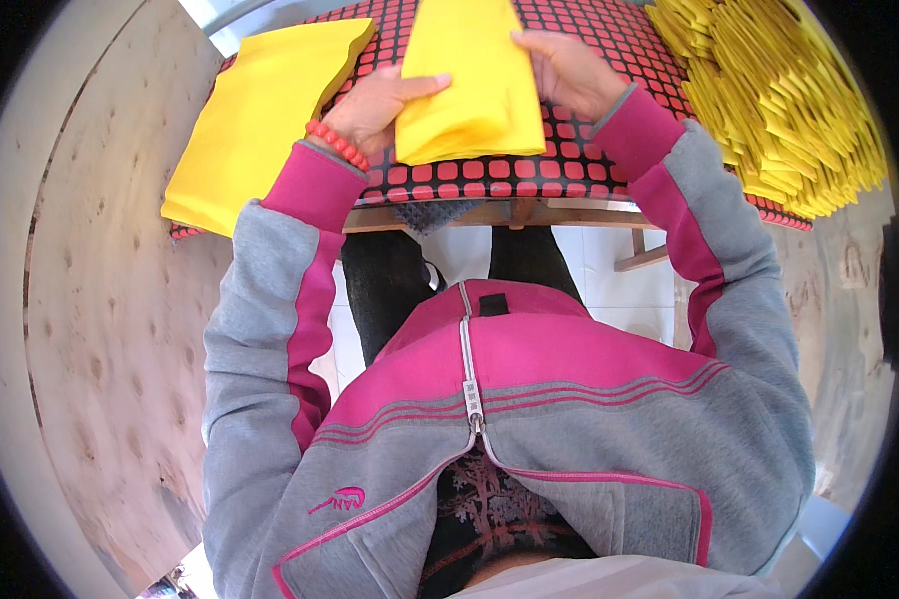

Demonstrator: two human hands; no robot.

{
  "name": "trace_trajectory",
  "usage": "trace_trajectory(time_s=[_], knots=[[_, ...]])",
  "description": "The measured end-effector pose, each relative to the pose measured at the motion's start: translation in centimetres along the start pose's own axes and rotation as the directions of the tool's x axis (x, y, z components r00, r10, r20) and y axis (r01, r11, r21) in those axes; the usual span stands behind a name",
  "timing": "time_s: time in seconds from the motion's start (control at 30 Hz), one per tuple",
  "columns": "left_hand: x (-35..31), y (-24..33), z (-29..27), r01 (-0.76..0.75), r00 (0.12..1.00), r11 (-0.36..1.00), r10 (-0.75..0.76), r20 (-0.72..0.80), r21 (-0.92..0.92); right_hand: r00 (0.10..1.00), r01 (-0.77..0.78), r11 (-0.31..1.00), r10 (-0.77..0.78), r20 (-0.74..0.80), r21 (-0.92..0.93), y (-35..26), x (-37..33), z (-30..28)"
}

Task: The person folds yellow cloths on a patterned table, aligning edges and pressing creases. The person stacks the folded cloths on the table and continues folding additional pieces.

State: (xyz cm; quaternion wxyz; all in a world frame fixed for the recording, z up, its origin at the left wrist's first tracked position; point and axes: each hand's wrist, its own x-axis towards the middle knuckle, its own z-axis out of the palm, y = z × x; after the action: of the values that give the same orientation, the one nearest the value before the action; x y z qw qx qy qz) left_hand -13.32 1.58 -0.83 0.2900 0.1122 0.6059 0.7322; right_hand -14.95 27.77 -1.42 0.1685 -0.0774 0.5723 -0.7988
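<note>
A folded yellow cloth (469, 75) is held between my two hands over the table's near edge. My left hand (375, 105), with a red bead bracelet at the wrist, grips its left side, thumb lying on top and the other fingers hidden. On the right side my right hand (572, 75) pinches the cloth's edge, thumb on top, fingers behind it. The cloth's near end is doubled over and puffs up slightly. Left of my left hand lies a flat stack of yellow cloth (260, 120).
A red-and-black checked cover (449, 182) spreads over the table. Many folded yellow cloths (794, 105) are piled at the right. Wooden boards (110, 299) stand along the left side. Below the table edge, a wooden crossbar (514, 213) runs above my legs.
</note>
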Motion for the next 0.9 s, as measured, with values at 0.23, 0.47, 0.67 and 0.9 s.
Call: trace_trajectory(time_s=[0.23, 0.47, 0.67, 0.9], knots=[[-1.9, -1.1, -0.8, 0.131, 0.968, 0.819, 0.015, -0.249, 0.558, 0.976, -0.215, 0.966, 0.218, 0.007, -0.144, 0.1, -2.2, -1.2], [-6.2, -2.2, 1.7, 0.059, 0.815, 0.078, 0.572, -0.093, 0.995, 0.965, -0.232, 0.817, 0.260, -0.021, -0.527, -2.2, -4.2, -2.6], [-5.2, -4.5, 5.2, -0.112, 0.806, -0.025, 0.582, 0.106, 0.993, 0.992, 0.094, 0.627, -0.128, 0.017, -0.774, -2.8, -1.9, -3.7], [-6.2, -6.2, 6.6, -0.204, 0.836, -0.097, 0.500, 0.225, 0.974, 0.673, 0.626, 0.024, -0.520, 0.525, -0.779, -0.1, 2.5, -2.1]])
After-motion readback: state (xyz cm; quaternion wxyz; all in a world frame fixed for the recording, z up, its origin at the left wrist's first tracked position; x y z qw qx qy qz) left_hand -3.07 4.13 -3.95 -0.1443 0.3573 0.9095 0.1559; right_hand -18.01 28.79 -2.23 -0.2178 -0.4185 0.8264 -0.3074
